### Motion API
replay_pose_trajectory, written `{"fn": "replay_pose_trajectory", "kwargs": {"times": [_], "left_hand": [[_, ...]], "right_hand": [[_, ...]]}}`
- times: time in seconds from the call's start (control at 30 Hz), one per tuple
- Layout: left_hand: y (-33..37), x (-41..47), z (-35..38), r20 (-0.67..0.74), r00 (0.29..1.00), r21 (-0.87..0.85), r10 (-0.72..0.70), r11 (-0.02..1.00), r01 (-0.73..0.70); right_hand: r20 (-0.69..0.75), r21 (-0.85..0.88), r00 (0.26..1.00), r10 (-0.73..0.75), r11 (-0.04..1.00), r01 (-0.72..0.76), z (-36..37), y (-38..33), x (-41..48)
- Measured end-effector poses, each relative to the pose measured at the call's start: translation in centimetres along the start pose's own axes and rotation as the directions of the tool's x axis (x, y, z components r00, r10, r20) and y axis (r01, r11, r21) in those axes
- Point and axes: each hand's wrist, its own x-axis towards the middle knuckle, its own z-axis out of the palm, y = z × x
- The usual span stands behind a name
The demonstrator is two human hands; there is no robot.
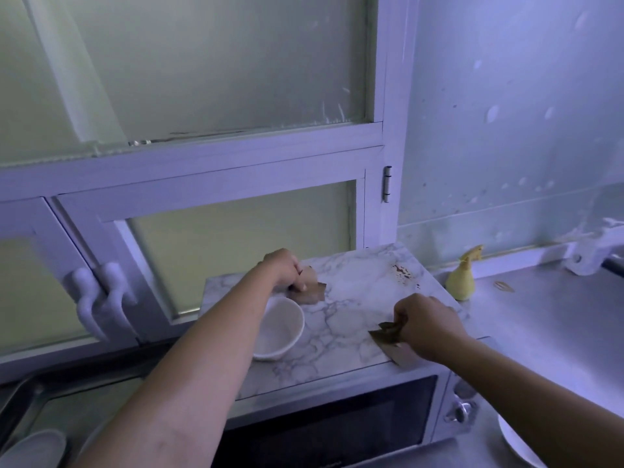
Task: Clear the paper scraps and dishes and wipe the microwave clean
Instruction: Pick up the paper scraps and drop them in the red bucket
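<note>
Both hands down on paper, one scrap each!
The left hand (287,270) pinches a crumpled brown paper scrap (312,293) at the back-left of the marble-patterned microwave top (347,309). The right hand (429,324) grips a second brown paper scrap (388,336) at the front-right edge. The round white bowl (282,327) sits just nearside of the left hand, which makes that the closer hand for it.

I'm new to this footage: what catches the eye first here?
The left hand grips a brown paper scrap at the rear left of the marble-patterned microwave top; the right hand grips a second scrap at its front right. A white bowl sits on the top's left side, and a brown stain marks its rear right.
</note>
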Motion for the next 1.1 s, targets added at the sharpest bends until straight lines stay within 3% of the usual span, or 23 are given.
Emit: {"fn": "replay_pose_trajectory", "kwargs": {"times": [0.07, 0.37, 0.53, 0.57, 0.63, 0.7, 0.83, 0.97, 1.1], "left_hand": [[0.0, 0.0, 0.3, 0.048, 0.999, 0.045, 0.014, 0.999, -0.016], [0.4, -0.1, 0.8, -0.059, 0.998, 0.032, 0.035, 0.999, -0.034], [2.2, -3.2, -0.5, -0.192, 0.976, -0.17, 0.106, 0.976, -0.14], [2.7, -4.4, -0.9, -0.216, 0.968, -0.224, 0.131, 0.958, -0.18], [3.6, -7.6, -1.2, -0.24, 0.952, -0.336, 0.189, 0.904, -0.264], [4.3, -11.7, -0.1, -0.252, 0.931, -0.4, 0.262, 0.848, -0.347], [5.0, -20.1, 4.9, -0.261, 0.892, -0.527, 0.368, 0.72, -0.451], [5.9, -27.1, 11.8, -0.167, 0.878, -0.704, 0.449, 0.569, -0.425], [7.6, -33.4, 20.7, 0.074, 0.84, -0.811, 0.537, 0.522, -0.263]], "right_hand": [[-0.005, 0.008, 1.0, 0.0, 1.0, 0.0, 0.2, 0.0, -0.1], [-0.044, 0.064, 0.999, 0.007, 0.998, -0.004, 0.4, 0.1, -0.6], [-0.147, -0.024, 0.982, -0.12, 0.993, 0.118, 1.3, 0.2, -3.5], [-0.175, 0.001, 0.977, -0.125, 0.992, 0.127, 1.5, 0.4, -4.3], [-0.285, 0.212, 0.957, -0.055, 0.97, 0.119, 1.5, 1.2, -6.3], [-0.344, 0.469, 0.935, 0.092, 0.879, 0.086, 1.7, 2.4, -9.1], [-0.251, 0.791, 0.899, 0.36, 0.612, -0.024, 3.0, 5.8, -17.6], [-0.133, 0.898, 0.811, 0.57, 0.416, -0.145, 5.6, 11.2, -28.5], [0.03, 0.921, 0.622, 0.783, 0.22, -0.321, 8.9, 16.4, -40.1]]}}
